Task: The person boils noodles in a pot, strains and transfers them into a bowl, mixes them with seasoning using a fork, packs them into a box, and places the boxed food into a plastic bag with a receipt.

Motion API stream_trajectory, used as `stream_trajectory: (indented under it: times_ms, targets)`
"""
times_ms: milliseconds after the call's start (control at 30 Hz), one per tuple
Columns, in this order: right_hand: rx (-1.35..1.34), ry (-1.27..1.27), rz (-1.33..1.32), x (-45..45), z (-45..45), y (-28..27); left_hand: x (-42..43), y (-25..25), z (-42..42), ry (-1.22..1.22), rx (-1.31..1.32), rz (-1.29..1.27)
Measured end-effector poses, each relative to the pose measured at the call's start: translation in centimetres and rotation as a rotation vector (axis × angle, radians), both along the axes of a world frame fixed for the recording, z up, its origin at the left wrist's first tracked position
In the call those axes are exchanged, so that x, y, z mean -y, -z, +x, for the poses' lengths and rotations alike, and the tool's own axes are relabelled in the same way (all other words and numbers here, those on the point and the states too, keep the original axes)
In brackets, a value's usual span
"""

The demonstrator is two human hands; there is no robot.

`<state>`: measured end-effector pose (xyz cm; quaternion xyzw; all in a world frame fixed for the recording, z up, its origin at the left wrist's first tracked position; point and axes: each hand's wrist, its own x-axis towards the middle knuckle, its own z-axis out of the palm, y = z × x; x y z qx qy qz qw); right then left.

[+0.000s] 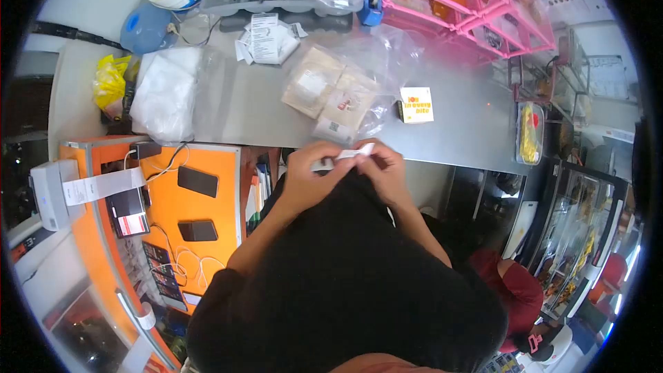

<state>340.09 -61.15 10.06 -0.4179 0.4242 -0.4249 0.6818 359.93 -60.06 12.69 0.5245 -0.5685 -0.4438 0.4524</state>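
Note:
Just off the near edge of the metal counter [459, 144], my left hand [309, 171] is closed on one end of a small white paper slip [356, 152]. My right hand [387, 171] pinches the other end, and the fingers of both hands nearly meet. Any print on the slip is too small to read. Beyond my hands lie brown paper bags [314, 81] in clear plastic [387, 52]. To their right is a small white and yellow box [417, 105] with orange lettering.
Printed receipts [266, 40] lie farther back, before a grey bin [290, 7]. Pink racks [456, 10] stand at the back right. Two phones [198, 182] rest on an orange desk [166, 207] at left, near a receipt printer [50, 197]. Another person's red sleeve [518, 293] is at lower right.

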Motion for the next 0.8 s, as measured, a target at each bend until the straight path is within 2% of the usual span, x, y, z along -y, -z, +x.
stream_trajectory:
  times_ms: [100,133,200,267,300,400,500,533,600,667,767,800]
  targets:
    - [-0.322,0.262,0.005,-0.2,-7.4,0.9,2.1,2.8,-6.7,0.115,-0.052,-0.104]
    - [-0.374,0.393,-0.128,0.0,-10.2,2.3,2.6,3.1,-8.6,0.171,-0.063,0.005]
    - [-0.507,0.535,-0.137,0.9,-16.0,4.3,3.3,3.8,-12.1,0.273,-0.089,0.218]
    - [-0.641,0.552,-0.187,2.4,-20.5,6.5,4.7,7.5,-16.4,0.345,0.129,-0.009]
    - [-0.628,0.563,-0.173,3.2,-22.1,7.9,5.3,9.5,-18.4,0.379,0.234,-0.12]
    - [-0.57,0.536,-0.157,5.9,-26.7,13.3,9.5,13.2,-22.4,0.261,0.672,-0.278]
    - [-0.503,0.429,-0.075,7.9,-28.9,16.4,12.5,17.1,-23.0,0.281,0.919,-0.233]
    - [-0.394,0.456,-0.019,8.3,-28.6,16.7,13.0,18.1,-23.3,0.234,0.894,-0.267]
    - [-0.326,0.402,-0.074,9.3,-28.1,18.0,13.4,19.3,-23.6,0.252,0.787,-0.215]
    - [-0.252,0.366,0.029,10.2,-27.1,17.7,14.1,20.1,-23.9,0.261,0.678,-0.214]
    - [-0.046,0.368,0.057,12.1,-25.6,16.8,14.8,22.4,-25.5,0.15,0.61,-0.372]
    - [-0.03,0.38,0.078,12.5,-25.6,15.8,15.0,22.2,-26.4,0.102,0.546,-0.311]
